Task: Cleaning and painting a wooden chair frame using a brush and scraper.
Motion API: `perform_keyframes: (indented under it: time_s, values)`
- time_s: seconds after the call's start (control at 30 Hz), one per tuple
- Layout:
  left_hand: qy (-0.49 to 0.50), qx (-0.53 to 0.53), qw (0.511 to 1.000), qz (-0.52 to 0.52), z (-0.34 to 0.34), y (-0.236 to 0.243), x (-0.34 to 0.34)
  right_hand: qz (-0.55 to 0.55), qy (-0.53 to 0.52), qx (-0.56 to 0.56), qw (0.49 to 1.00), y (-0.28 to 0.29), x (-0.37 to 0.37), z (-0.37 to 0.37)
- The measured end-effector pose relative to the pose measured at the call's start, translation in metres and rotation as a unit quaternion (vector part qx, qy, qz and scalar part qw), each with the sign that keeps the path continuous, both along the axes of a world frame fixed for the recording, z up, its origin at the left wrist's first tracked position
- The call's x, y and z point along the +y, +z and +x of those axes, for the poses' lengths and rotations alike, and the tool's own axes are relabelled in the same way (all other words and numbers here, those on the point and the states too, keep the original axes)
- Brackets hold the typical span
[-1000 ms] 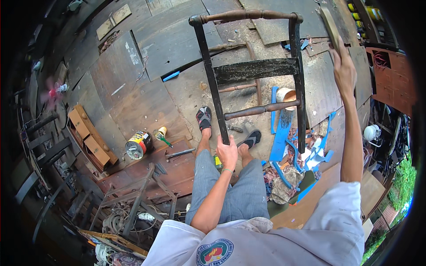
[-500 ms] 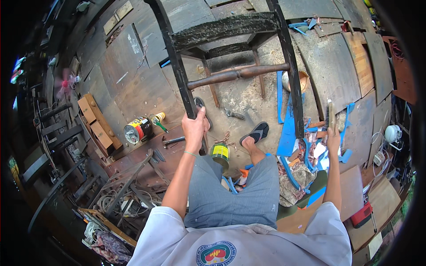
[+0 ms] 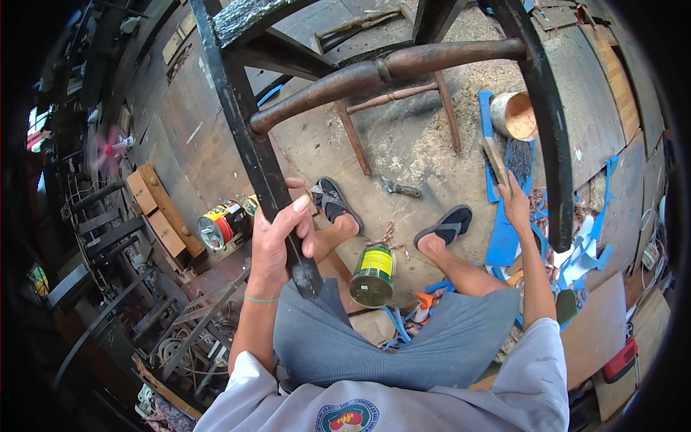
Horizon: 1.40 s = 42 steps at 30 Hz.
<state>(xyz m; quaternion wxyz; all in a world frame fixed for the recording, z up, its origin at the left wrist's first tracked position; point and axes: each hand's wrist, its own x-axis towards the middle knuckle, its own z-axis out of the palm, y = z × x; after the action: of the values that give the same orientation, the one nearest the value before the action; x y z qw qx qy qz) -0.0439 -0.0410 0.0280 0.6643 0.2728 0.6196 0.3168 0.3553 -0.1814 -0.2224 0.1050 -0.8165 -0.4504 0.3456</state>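
Observation:
A dark wooden chair frame (image 3: 389, 63) is tilted up in front of me, with a brown turned rail between two black legs. My left hand (image 3: 277, 234) is closed around the lower part of the left leg (image 3: 248, 137), whose end hangs above my thigh. Inside the right leg (image 3: 547, 144), my right hand (image 3: 515, 201) grips a brush (image 3: 497, 164) by its pale wooden handle; dark bristles show beside it. The brush is apart from the chair. Brown legs with a thin rail (image 3: 392, 98) show beyond the frame; whether they belong to it, I cannot tell.
Between my feet lies a dark-handled tool (image 3: 403, 189), with a green-and-yellow can (image 3: 373, 276) nearer me. A white bucket (image 3: 514, 115) lies tipped at the right, near blue strips (image 3: 504, 234) and scraps. Left are a black-and-red can (image 3: 222, 225), wooden blocks (image 3: 160, 209) and a pink fan (image 3: 109, 150).
The chair has come nearer and its legs spread wider in view. My right hand has moved leftward with the brush, from outside the right leg to inside it. My left hand stays on the leg.

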Motion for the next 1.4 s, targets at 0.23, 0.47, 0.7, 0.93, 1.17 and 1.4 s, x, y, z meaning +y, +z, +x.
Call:
perform_keyframes:
  time_s: [0.23, 0.47, 0.7, 0.93, 1.17, 1.4]
  values:
    - [0.016, -0.047, 0.997, 0.058, 0.005, -0.004, -0.001, 0.019, 0.219, 0.008, 0.975, -0.066, 0.059, -0.014]
    - [0.025, -0.125, 0.986, 0.105, -0.006, -0.016, -0.001, 0.031, 0.464, -0.049, 0.884, -0.067, 0.138, -0.068]
    - [-0.003, -0.141, 0.985, 0.102, -0.009, -0.026, -0.003, 0.075, 0.437, -0.11, 0.889, -0.036, 0.163, -0.062]
    - [-0.029, -0.182, 0.975, 0.125, -0.015, -0.032, 0.001, 0.131, 0.281, -0.075, 0.948, -0.02, 0.121, -0.014]
    - [0.015, -0.194, 0.972, 0.135, -0.007, -0.032, 0.003, 0.242, -0.062, 0.052, 0.967, 0.001, 0.059, 0.032]
    - [-0.005, -0.23, 0.963, 0.143, -0.008, -0.035, 0.009, 0.242, -0.261, 0.157, 0.921, -0.031, 0.019, 0.073]
